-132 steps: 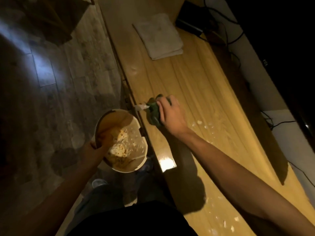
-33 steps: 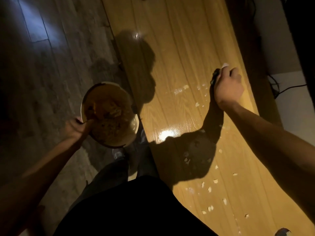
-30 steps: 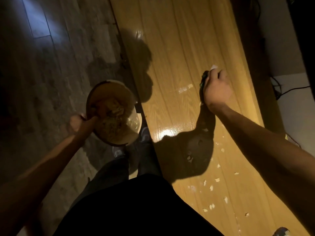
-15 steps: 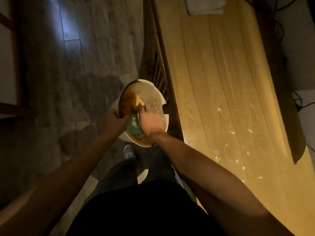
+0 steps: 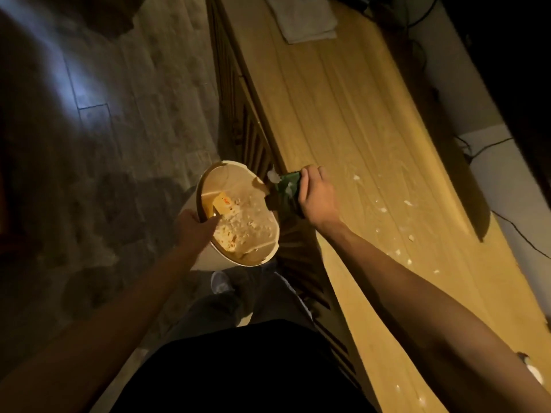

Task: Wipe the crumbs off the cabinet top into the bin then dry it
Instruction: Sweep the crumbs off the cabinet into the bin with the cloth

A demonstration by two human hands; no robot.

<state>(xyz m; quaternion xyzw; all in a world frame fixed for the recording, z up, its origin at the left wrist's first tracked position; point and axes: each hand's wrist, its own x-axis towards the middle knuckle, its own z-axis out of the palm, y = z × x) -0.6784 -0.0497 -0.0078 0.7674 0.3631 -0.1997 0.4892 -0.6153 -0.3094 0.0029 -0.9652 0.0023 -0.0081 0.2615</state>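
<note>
My left hand (image 5: 195, 231) grips the near-left rim of a pale round bin (image 5: 269, 236), held up beside the front edge of the wooden cabinet top (image 5: 343, 114). Crumbs and scraps lie inside the bin. A green cloth (image 5: 287, 189) is bunched in my right hand (image 5: 317, 201) at that front edge, just right of the bin's rim. A white crumb (image 5: 272, 175) sits at the cloth's far tip, by the edge. Scattered white crumbs (image 5: 383, 208) lie on the top to the right of my right hand.
A folded pale towel (image 5: 304, 19) lies at the far end of the cabinet top. Dark cables (image 5: 483, 147) run along the wall behind it. The slatted cabinet front (image 5: 253, 138) drops to a wooden floor (image 5: 119, 129) on the left. My legs and a shoe (image 5: 220, 283) are below the bin.
My right hand with the cloth has come out of the bin and back onto the cabinet's front edge. The bin stays held at the edge in my left hand.
</note>
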